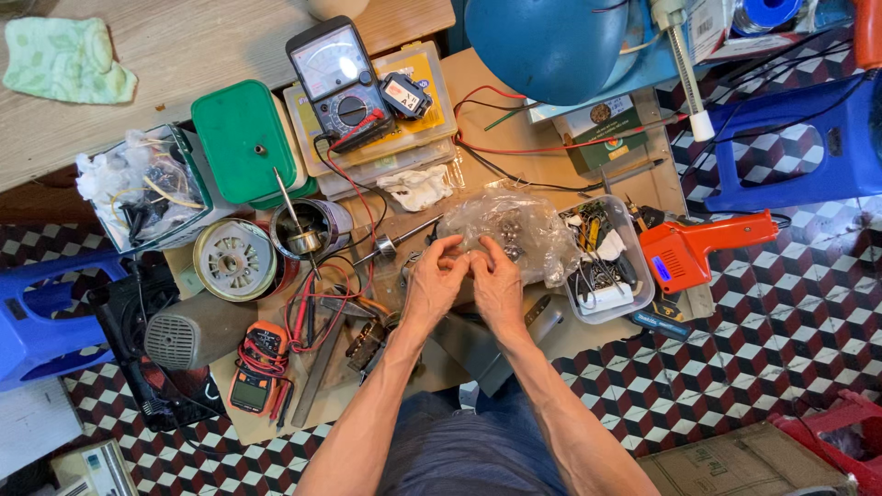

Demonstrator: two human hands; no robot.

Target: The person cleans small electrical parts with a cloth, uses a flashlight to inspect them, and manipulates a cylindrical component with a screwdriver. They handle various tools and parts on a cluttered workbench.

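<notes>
Denim-blue cloth covers the person's lap at the bottom centre of the frame, and two bare forearms rise from it toward the middle. The left hand (434, 280) and right hand (497, 287) meet there, fingertips pinched together on something too small to make out, right at the near edge of a crinkled clear plastic bag (514, 230) that holds small dark metal parts. Whether the fingers grip the bag's film or a loose part cannot be told. The bag lies just above the hands, at centre frame, touching a clear plastic tub (643, 276) of mixed small parts to its right. An orange glue gun (698, 243) with a glossy moulded body lies just right of the tub. Left of the hands sit an orange digital meter (257, 367) wrapped in red leads, a grey ribbed motor housing (188, 332), a round cream-coloured winding disc (234, 260) and a shiny metal cylinder (308, 230) with a rod standing in it. Farther up are a flat green lid (243, 140), a black analogue meter (340, 83) on a yellow case, and a pale green cloth (64, 60) at upper left. A smooth blue dome (547, 41) is cut off by the top edge. Everything rests on a brown cardboard sheet (514, 119) over a floor of red, black and white cube-patterned tiles, with blue plastic stools (799, 138) partly out of frame at both sides.
</notes>
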